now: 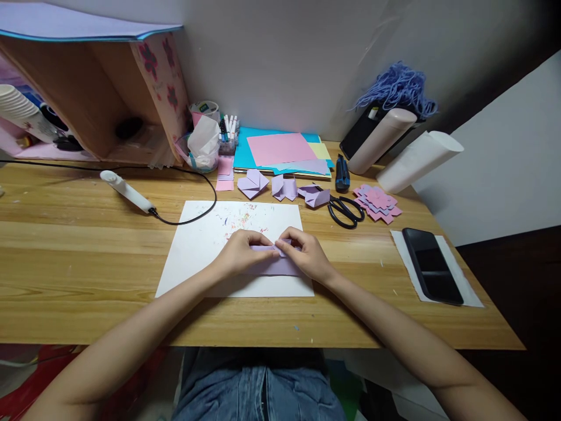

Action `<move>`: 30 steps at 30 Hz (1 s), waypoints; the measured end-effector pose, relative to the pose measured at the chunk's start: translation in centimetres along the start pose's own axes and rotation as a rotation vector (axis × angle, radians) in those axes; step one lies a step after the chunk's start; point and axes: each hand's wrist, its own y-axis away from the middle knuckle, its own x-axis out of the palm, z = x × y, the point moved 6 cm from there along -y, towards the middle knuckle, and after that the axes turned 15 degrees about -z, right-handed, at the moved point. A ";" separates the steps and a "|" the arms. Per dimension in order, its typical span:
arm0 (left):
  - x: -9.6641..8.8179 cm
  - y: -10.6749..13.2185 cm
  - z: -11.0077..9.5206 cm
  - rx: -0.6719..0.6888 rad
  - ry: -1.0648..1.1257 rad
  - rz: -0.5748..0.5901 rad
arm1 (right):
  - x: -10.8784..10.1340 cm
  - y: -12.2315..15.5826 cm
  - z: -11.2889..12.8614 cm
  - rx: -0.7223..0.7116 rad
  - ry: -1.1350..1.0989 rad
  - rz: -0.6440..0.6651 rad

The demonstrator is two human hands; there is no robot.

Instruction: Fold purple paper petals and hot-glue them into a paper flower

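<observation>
Head view: my left hand (240,252) and right hand (309,256), both pinched closed, grip folded lilac paper (272,268) over the white sheet (193,251), near the front edge of the counter (87,286).

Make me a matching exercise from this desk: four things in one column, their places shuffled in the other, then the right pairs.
Things
1. Long lilac folded paper
2. Black rectangular smartphone
3. White stick-shaped device with a black cord
4. Flat pink paper sheet

Places
A. On the wooden desk, left of the large white paper sheet
B. On top of bright blue paper
C. Held by the left hand and right hand
D. On smaller white paper

Pairs: 1-C, 2-D, 3-A, 4-B
</observation>
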 end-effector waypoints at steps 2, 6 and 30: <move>-0.3 -0.2 0.0 -0.002 -0.014 0.004 | -0.4 -0.3 -0.3 0.022 -0.004 -0.039; -0.6 -0.4 0.3 -0.019 -0.033 -0.016 | -0.4 -0.6 -1.1 0.130 -0.084 -0.037; -1.4 -0.4 -1.2 0.054 0.068 0.144 | -1.1 -1.4 -1.5 0.168 -0.123 0.041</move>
